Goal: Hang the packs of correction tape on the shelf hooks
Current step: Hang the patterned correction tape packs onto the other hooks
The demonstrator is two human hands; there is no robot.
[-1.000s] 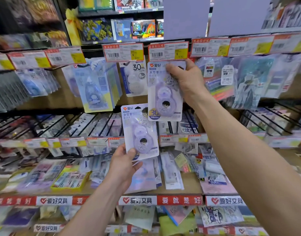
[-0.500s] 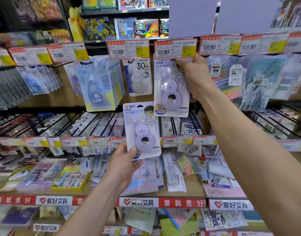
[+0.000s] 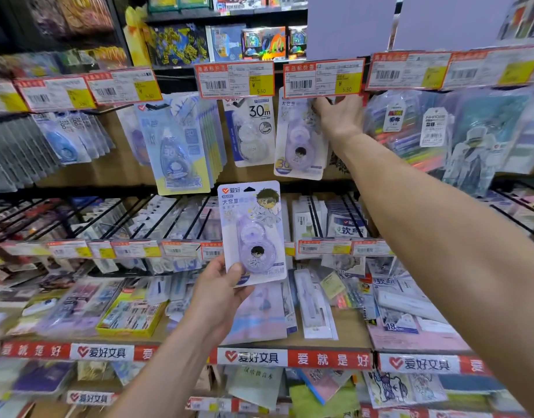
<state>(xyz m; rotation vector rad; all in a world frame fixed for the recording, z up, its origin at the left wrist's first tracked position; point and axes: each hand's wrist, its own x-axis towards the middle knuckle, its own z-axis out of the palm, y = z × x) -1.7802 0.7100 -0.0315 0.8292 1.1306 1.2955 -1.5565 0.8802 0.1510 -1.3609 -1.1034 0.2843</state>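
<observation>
The right hand (image 3: 339, 116) reaches up under a price tag (image 3: 323, 78) and pinches the top edge of a lilac correction-tape pack (image 3: 300, 140); its grip is clenched on the card just where the hang hole should be, so whether the hole is already on the hook cannot be told, since the hook itself is hidden behind the tag and fingers. The left hand (image 3: 219, 292) holds a second pack (image 3: 253, 233) by its lower corner, thumb pressed on the front, well below the upper row and in front of the middle shelf rail (image 3: 175, 248).

The likeliest slip, as I judge it, is letting go up top before the hole is fully threaded: the card is glossy and smooth, and the weight sits low in the domed clear blister, so a half-caught pack would tip off and drop. The hinged price tag also blocks the view of the hook tip, which invites a miss. Thin card could crease or tear at the hole if forced. The left pack, pinched at one corner only, could swivel or slide out
</observation>
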